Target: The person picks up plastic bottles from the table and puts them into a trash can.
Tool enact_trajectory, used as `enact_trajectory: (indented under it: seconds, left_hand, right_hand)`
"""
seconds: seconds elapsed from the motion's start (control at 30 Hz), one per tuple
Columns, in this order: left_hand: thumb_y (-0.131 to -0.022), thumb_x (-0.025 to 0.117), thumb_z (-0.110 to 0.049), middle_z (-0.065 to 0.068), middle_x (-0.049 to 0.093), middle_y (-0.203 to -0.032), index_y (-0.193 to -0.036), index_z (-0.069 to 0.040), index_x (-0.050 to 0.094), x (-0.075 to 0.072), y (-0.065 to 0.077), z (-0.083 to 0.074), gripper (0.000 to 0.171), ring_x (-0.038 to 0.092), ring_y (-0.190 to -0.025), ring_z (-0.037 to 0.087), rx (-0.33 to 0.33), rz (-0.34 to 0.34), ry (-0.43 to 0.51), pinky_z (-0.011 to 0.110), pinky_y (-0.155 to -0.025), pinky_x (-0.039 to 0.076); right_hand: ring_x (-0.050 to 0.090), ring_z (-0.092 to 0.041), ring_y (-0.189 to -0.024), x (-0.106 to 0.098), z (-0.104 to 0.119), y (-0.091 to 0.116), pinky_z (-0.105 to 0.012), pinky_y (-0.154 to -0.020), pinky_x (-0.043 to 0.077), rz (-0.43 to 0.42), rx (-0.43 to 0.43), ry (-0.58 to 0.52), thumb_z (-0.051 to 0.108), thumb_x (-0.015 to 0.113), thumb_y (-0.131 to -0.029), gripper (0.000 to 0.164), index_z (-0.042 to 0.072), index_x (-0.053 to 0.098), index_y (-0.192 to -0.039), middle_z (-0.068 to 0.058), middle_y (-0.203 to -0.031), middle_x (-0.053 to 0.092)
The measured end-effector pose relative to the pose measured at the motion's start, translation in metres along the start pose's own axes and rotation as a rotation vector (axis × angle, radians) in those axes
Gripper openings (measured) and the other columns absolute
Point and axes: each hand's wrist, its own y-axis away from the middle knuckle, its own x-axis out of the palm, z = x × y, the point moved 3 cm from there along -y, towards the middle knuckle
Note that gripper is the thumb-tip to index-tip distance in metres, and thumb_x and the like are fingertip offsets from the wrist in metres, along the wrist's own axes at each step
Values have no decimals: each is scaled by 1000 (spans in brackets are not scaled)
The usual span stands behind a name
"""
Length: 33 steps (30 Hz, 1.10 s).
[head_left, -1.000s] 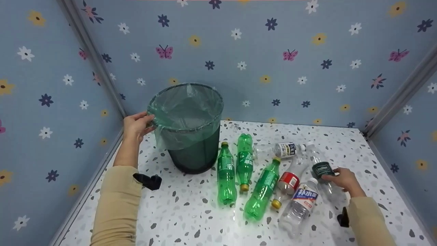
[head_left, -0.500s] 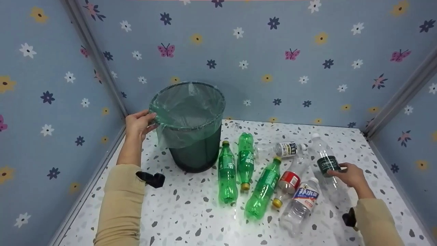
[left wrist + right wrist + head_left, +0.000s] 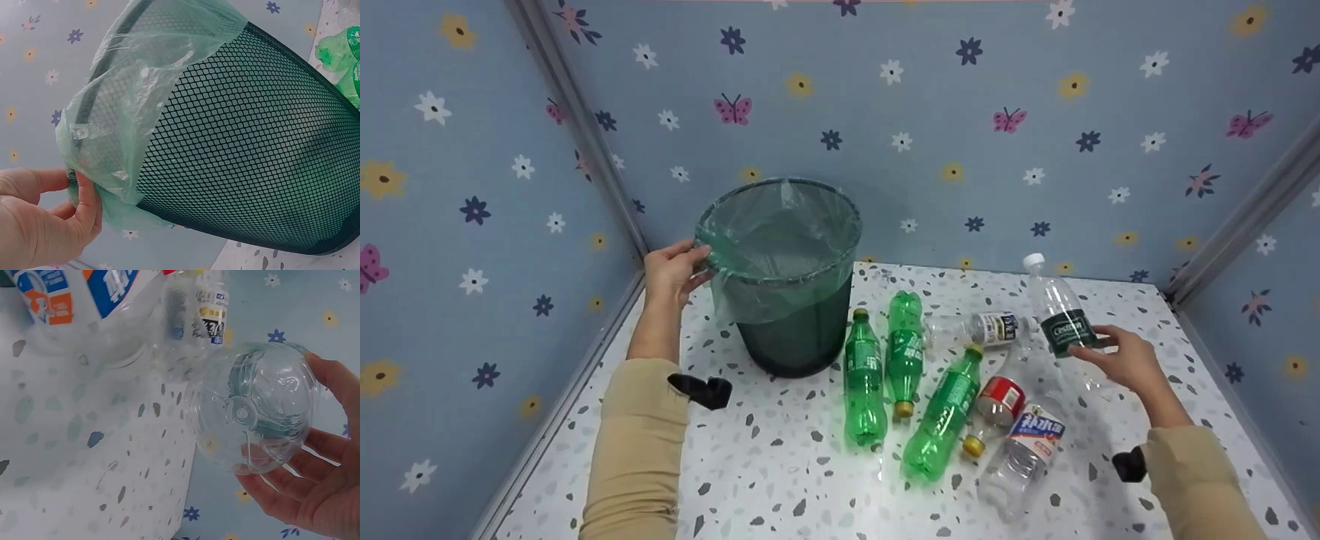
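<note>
My left hand (image 3: pixel 671 274) pinches the rim of a dark mesh trash can (image 3: pixel 802 337), fingers over the thin green plastic liner (image 3: pixel 135 101) folded across it. My right hand (image 3: pixel 1129 360) grips a clear plastic bottle (image 3: pixel 1061 311) with a white cap and a dark green label. That bottle is tilted, cap upward and toward the back. The right wrist view shows its clear round base (image 3: pixel 253 410), with thumb and fingers around the side. In the left wrist view the left hand (image 3: pixel 50 219) holds the rim between thumb and fingers.
Green bottles (image 3: pixel 864 382) lie between the can and several clear ones. A red-labelled bottle (image 3: pixel 1000 400), a blue-and-white-labelled bottle (image 3: pixel 1027 450) and a small clear bottle (image 3: pixel 979 328) lie to the right. Flowered panels (image 3: pixel 930 150) enclose the speckled table (image 3: pixel 780 465).
My right hand has raised the green-labelled bottle from the table, and its cap end has swung up and slightly left. The left hand stays at the can's rim.
</note>
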Motion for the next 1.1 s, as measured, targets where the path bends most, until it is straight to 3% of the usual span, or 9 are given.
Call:
enact_trajectory:
  seconds: [0.13, 0.43, 0.6, 0.73, 1.1]
  left_hand:
    - [-86, 56, -5, 5, 51, -99, -132, -2, 42, 0, 0, 0, 48, 53, -76, 11, 3, -3, 7, 20, -64, 51]
    - [-86, 57, -5, 11, 47, -120, -133, -4, 41, -2, 2, 1, 49, 54, -78, 11, -5, -13, -4, 23, -71, 51]
    - [-87, 57, -7, 11, 47, -119, -132, -4, 42, -1, 0, 1, 47, 53, -78, 11, -4, -25, -8, 22, -69, 51]
    - [-86, 57, -6, 10, 48, -116, -130, -4, 45, -1, 0, 1, 45, 52, -79, 12, -7, -36, -8, 21, -67, 51]
    - [-86, 57, -6, 13, 46, -124, -132, -4, 41, -1, 0, 0, 49, 53, -84, 14, -16, -27, 1, 28, -80, 48]
  right_hand:
    - [49, -43, -96, -4, 22, 0, -47, -70, 47, -9, -62, -14, 51, 59, -79, 82, -9, 37, -128, -34, -112, 47]
    - [52, -42, -97, -17, 77, -1, -48, -72, 48, 0, -205, -59, 45, 61, -80, 75, -5, 38, -131, -30, -115, 48]
    - [52, -41, -96, -24, 110, -4, -50, -73, 47, -9, -289, -59, 42, 63, -80, 71, -3, 40, -130, -28, -115, 49]
    - [52, -39, -97, -29, 134, -7, -50, -75, 45, -11, -329, -49, 41, 64, -79, 70, -2, 42, -130, -25, -115, 50]
    - [49, -34, -101, -34, 200, -17, -49, -80, 43, 10, -395, -2, 42, 68, -75, 69, 7, 45, -130, -17, -118, 52]
